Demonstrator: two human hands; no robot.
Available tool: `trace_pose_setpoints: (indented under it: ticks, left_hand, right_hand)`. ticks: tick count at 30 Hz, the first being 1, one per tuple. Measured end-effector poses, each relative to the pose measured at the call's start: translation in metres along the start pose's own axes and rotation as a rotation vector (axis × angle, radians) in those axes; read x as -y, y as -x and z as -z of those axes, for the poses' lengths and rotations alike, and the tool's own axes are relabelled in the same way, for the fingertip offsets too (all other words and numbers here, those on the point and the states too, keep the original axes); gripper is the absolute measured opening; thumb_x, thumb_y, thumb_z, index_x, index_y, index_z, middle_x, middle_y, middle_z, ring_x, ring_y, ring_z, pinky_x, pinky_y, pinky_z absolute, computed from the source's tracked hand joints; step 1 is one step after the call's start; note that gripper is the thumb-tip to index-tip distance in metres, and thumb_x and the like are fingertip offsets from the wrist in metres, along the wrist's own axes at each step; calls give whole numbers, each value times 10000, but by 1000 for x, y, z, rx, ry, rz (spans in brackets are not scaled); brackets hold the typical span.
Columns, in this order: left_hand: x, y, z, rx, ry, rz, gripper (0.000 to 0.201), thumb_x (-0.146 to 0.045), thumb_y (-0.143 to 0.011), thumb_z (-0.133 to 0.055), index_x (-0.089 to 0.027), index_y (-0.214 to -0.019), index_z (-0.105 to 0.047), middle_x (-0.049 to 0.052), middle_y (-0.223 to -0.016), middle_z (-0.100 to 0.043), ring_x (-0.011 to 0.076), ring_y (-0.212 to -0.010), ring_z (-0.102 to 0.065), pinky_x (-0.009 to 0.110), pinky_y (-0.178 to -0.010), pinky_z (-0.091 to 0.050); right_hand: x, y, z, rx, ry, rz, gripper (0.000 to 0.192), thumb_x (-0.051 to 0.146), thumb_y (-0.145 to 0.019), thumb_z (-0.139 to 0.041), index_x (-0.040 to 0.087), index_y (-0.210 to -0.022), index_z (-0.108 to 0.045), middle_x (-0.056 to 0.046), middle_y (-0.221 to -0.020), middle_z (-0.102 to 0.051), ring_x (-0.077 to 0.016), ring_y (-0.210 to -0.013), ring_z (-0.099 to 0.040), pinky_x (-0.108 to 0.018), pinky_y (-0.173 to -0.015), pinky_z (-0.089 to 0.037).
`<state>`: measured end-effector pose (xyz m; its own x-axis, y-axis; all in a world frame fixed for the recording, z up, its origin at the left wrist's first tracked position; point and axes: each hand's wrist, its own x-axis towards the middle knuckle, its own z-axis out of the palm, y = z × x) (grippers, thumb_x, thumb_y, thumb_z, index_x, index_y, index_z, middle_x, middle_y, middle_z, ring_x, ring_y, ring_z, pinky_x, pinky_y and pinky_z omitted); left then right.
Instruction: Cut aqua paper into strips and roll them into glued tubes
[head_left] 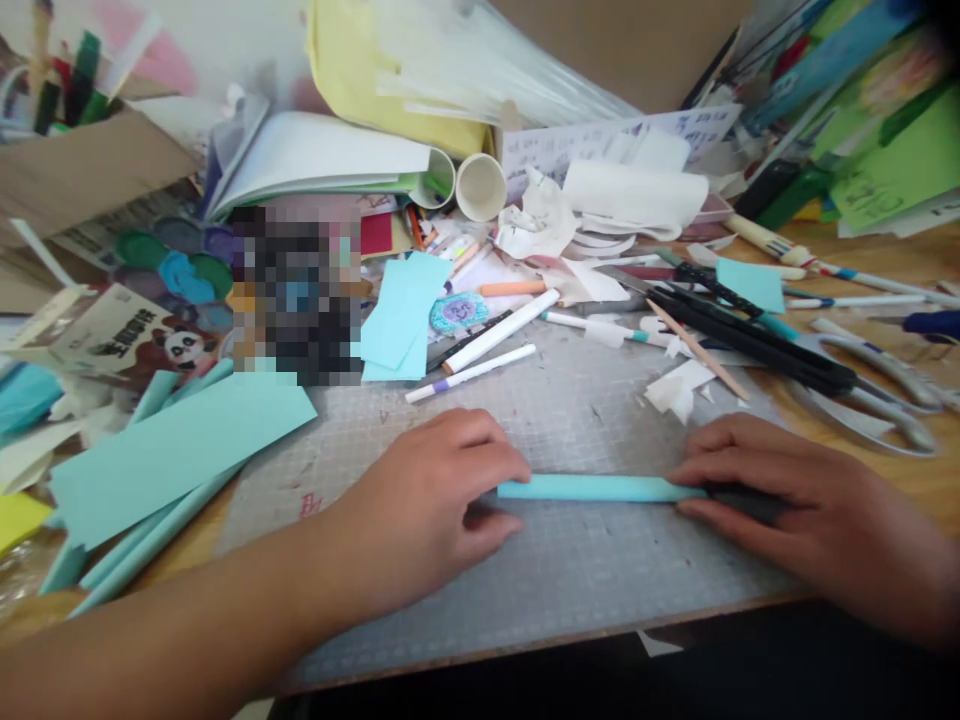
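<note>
A narrow tube of rolled light-blue paper (600,488) lies level, just over or on the grey cutting mat (570,560); I cannot tell whether it touches. My left hand (442,500) curls its fingers over the tube's left end, with the thumb below. At the other end, my right hand (795,510) pinches the tube between thumb and fingers. Something dark, perhaps a rod or a shadow, shows inside the right hand. Beyond the hands, flat light-blue paper pieces (401,315) lie at the mat's back edge.
To the left, a long light-blue strip (187,450) rests over several rolled blue tubes (161,535). Large scissors (885,390) and a black-handled cutter (757,330) lie at right. White markers (499,330), crumpled paper (540,215) and two cardboard tubes (480,188) crowd the back.
</note>
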<state>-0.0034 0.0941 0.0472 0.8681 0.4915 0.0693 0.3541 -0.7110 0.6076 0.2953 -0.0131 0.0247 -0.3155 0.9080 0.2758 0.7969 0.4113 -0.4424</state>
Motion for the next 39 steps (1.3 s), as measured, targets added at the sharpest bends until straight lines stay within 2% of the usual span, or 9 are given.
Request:
trace_pose_setpoints:
  ticks: [3, 7, 10, 13, 18, 25, 34, 39]
  left_hand:
    - [2, -1, -6, -19, 15, -7, 84, -152, -853, -640, -185, -924, -671, 17, -905, -610, 155, -838, -563, 272, -735, -428]
    - [2, -3, -8, -57, 20, 5, 85, -118, -825, -655, -170, -884, -685, 15, -856, -626, 158, -809, -570, 272, -722, -429]
    - [2, -4, -8, -52, 9, 23, 86, -119, -810, -667, -169, -873, -697, 19, -848, -636, 169, -807, -579, 285, -723, -432]
    - [1, -5, -9, -43, -10, 33, 90, -131, -808, -670, -172, -883, -699, 22, -857, -635, 180, -814, -583, 301, -727, -433]
    - [2, -4, -8, -5, -64, 64, 113, -142, -804, -659, -180, -911, -664, 17, -851, -599, 201, -823, -564, 324, -720, -428]
    - [5, 0, -3, -8, -110, 72, 98, -161, -786, -666, -191, -862, -613, 11, -861, -565, 203, -815, -549, 333, -713, -425]
    - [0, 0, -11, -23, -184, 107, 61, -216, -800, -636, -179, -821, -592, 37, -861, -586, 223, -830, -552, 360, -749, -437]
    - [0, 1, -11, -13, -190, 106, 53, -214, -803, -623, -171, -821, -598, 47, -862, -591, 233, -836, -558, 374, -756, -445]
  right_hand:
    - [-4, 5, 1, 23, 3, 5, 117, 327, -907, -601, 282, -1003, -651, -55, -939, -636, -215, -837, -650, -328, -630, -559]
    - [-3, 8, 5, 58, 91, 34, 166, 329, -909, -603, 263, -1056, -642, -74, -1041, -597, -228, -928, -616, -358, -734, -544]
    - [14, -5, 1, 72, 181, 115, 199, 285, -932, -575, 230, -1115, -631, -84, -1047, -586, -225, -940, -585, -361, -754, -513]
    - [42, -27, -12, 65, 171, 185, 215, 218, -947, -549, 180, -1147, -619, -87, -1007, -605, -209, -893, -572, -344, -735, -495]
    - [69, -56, -35, 18, 82, 192, 163, 183, -966, -496, 179, -1005, -654, -80, -929, -650, -196, -798, -587, -328, -658, -488]
    - [68, -60, -39, 35, 61, 196, 141, 116, -922, -541, 162, -990, -656, -90, -889, -655, -198, -772, -581, -332, -633, -506]
    - [63, -58, -47, -31, 29, 196, 101, 122, -884, -600, 194, -953, -608, -75, -912, -642, -186, -803, -587, -318, -662, -528]
    - [64, -60, -47, -19, 30, 180, 104, 110, -877, -589, 189, -941, -609, -75, -900, -642, -187, -799, -583, -323, -670, -533]
